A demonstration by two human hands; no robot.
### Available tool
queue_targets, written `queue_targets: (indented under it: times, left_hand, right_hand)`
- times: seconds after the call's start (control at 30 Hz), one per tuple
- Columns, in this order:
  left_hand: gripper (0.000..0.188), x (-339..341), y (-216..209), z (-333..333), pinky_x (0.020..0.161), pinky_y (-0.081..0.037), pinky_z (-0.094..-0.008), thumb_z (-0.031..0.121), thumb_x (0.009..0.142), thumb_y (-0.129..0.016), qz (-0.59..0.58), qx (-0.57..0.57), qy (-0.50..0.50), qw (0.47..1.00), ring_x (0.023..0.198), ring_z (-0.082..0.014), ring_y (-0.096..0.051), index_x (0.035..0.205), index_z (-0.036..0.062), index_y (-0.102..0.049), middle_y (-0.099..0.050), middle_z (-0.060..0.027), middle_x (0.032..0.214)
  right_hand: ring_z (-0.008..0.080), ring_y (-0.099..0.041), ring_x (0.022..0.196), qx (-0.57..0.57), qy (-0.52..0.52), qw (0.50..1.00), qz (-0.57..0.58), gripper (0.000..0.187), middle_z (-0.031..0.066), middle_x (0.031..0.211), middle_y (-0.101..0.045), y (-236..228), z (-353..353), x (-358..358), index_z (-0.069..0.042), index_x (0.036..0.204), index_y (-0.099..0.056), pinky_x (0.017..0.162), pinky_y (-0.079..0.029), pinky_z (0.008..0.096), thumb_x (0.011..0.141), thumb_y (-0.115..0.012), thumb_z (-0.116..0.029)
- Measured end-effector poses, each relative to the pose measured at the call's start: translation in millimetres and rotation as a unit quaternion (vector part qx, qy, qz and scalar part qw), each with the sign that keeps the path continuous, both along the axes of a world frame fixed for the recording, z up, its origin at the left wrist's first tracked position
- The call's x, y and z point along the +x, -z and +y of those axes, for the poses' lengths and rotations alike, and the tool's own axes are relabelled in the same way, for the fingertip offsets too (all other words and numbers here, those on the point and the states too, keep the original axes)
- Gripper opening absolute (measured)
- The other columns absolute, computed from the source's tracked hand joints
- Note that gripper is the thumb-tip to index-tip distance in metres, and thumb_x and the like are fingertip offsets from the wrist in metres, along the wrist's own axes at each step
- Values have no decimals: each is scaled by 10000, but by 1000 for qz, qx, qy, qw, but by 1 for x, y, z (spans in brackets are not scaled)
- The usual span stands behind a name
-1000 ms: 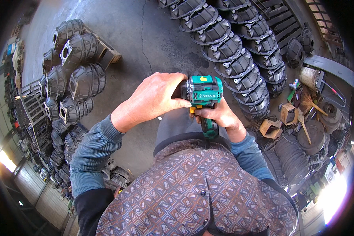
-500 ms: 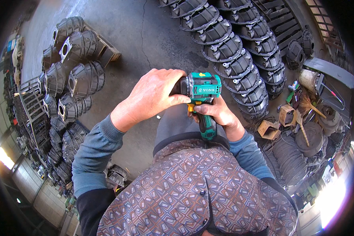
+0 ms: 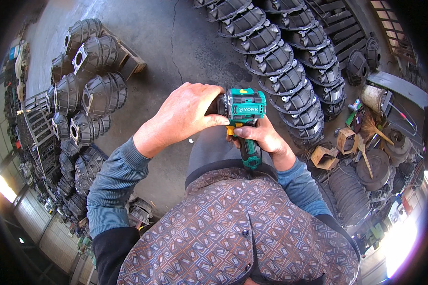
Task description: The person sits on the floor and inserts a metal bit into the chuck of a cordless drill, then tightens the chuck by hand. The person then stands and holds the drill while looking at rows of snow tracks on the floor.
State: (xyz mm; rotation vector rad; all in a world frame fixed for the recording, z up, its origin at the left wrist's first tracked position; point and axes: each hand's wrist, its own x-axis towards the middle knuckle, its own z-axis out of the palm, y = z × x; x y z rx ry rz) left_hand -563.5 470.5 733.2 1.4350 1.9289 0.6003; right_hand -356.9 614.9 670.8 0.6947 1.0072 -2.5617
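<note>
A green and black cordless drill (image 3: 246,105) is held level in front of my waist, its chuck end toward the left. My left hand (image 3: 183,111) is closed around the black chuck, with the thumb lying along the near side of the collar. Around the grip, just under the motor body, my right hand (image 3: 264,137) is wrapped, its fingers by the yellow trigger. The lower end of the handle points toward my body. My left palm and fingers hide the tip of the chuck, so I cannot see whether a bit is in it.
Two long rows of dark metal housings (image 3: 271,54) stand on the floor ahead to the right. More housings (image 3: 96,52) sit on a wooden pallet (image 3: 131,59) at the left. Wooden boxes (image 3: 325,157), a broom (image 3: 372,127) and round metal parts (image 3: 373,168) crowd the right side.
</note>
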Motion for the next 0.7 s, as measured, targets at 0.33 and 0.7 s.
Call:
queue_targets:
  times: [0.33,0.7]
  left_hand:
    - [598,-16,-3,5,876,-550,-422,335,816,-857,-199,-107,-44,973,997,-419,-698,1218,-50,-638,-716,-236,1070]
    - [596,-5,2,5,937,-518,-465,346,821,-825,-48,-32,14,998,1082,-393,-670,1258,-15,-640,-704,-207,1150]
  right_hand:
    - [173,-700,782,19,-32,999,6,363,103,979,-725,6,3,0,-28,1229,-664,696,-585,314,907,-771,-158]
    - [159,-692,780,63,-24,998,1,253,74,948,-730,19,3,6,-21,1124,-704,716,-572,327,887,-765,-89]
